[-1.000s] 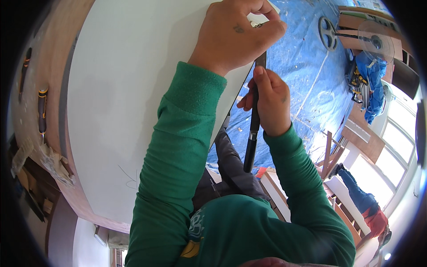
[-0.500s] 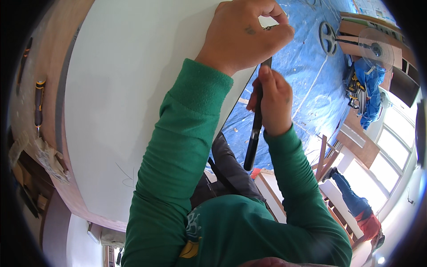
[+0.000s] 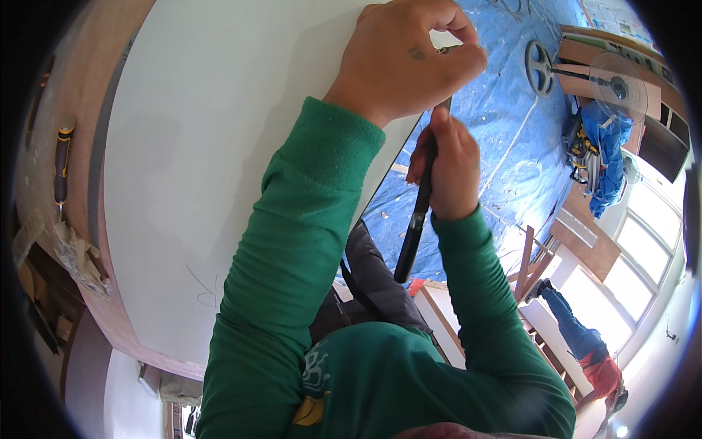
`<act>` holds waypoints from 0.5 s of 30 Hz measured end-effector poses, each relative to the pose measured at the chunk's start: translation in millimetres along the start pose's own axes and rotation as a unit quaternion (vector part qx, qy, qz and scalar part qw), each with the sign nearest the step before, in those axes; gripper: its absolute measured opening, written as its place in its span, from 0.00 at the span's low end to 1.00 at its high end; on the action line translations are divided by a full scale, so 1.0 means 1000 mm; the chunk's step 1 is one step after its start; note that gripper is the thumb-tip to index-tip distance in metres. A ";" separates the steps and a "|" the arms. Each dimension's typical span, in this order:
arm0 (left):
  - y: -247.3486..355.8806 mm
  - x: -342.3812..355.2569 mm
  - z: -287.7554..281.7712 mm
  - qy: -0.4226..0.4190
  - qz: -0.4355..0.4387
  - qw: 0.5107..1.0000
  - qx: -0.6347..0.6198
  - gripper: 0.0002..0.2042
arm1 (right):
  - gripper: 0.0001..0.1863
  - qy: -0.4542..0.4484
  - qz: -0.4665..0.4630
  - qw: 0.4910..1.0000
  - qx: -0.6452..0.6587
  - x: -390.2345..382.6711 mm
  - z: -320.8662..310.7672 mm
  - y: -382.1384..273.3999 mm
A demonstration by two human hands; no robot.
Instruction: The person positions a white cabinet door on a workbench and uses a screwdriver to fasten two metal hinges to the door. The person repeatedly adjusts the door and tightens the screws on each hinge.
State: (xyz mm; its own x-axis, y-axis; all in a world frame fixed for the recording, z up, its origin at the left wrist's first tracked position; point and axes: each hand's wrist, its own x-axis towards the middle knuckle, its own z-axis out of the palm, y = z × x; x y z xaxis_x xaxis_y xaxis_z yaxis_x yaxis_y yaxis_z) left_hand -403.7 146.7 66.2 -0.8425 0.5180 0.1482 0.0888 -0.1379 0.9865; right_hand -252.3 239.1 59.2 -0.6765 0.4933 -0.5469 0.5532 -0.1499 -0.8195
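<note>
A large white panel lies in front of me, with a pencil mark near its lower part. My left hand is over its right edge, thumb and forefinger curled together in a pinch. A small dark metallic bit shows in the gap between them; what it belongs to is hidden. Just below, my right hand is closed round a long, slim black-handled tool. Its lower end points back toward me, and its upper end disappears behind my left hand, so I cannot tell its kind.
A screwdriver lies on the wooden surface at the left, near a crumpled pale wrapper. Blue sheeting covers the floor at right. Beyond are a standing fan, a blue bag with tools, and another person.
The tool's lower end has swung slightly left and down in my right hand. My left hand keeps its pinch and shifts barely to the right.
</note>
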 end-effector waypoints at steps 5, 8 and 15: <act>-0.007 0.002 0.000 0.001 0.030 1.000 0.010 0.15 | 0.24 -0.011 -0.003 0.999 -0.030 -0.011 0.002 0.005; -0.011 0.002 0.001 0.004 0.039 0.999 0.011 0.15 | 0.24 -0.002 -0.004 1.000 -0.002 0.002 0.008 -0.005; -0.013 0.004 0.001 0.019 0.095 0.995 0.038 0.16 | 0.24 -0.022 -0.005 1.000 -0.014 -0.015 -0.002 0.013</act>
State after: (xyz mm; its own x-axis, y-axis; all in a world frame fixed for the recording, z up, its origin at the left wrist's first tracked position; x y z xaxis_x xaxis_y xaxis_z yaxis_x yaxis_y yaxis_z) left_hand -407.2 151.7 53.7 -0.8254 0.4568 0.3318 0.2875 -0.1658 0.9433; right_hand -234.2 231.2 56.4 -0.7030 0.4562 -0.5456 0.5584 -0.1209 -0.8207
